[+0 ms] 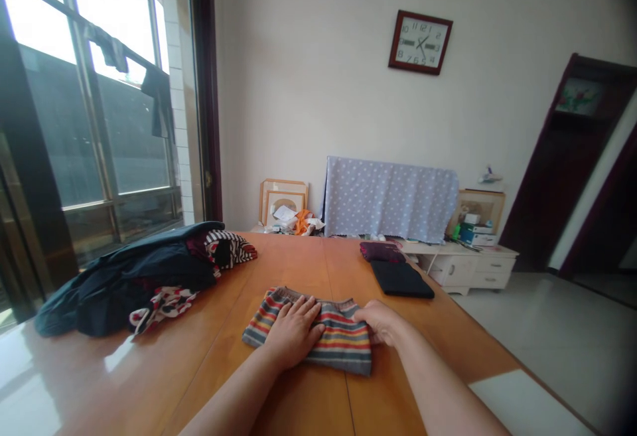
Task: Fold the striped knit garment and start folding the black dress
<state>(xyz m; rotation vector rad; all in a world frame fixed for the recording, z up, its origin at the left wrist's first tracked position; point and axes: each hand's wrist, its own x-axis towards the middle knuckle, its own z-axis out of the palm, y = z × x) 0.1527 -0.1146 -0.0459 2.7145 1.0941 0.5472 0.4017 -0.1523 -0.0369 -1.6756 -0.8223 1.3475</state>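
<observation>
A folded piece of striped knit clothing [338,336] in red, yellow, blue and grey lies on the wooden table [233,369] in front of me. My left hand [293,331] presses flat on top of it, fingers spread. My right hand [381,322] rests on the cloth's right end, with its fingers lying over the fold and not clearly gripping. To the left of both hands sits a heap of dark clothing [134,283] with striped and patterned pieces in it. A black flat item [402,279] and a maroon folded item [382,251] lie beyond my right hand.
A large window [99,111] with dark cloth hanging on its bar stands to the left. Past the far table edge are picture frames [283,202], a polka-dot cloth [388,198] and a white cabinet [478,270]. The tiled floor [562,350] lies to the right.
</observation>
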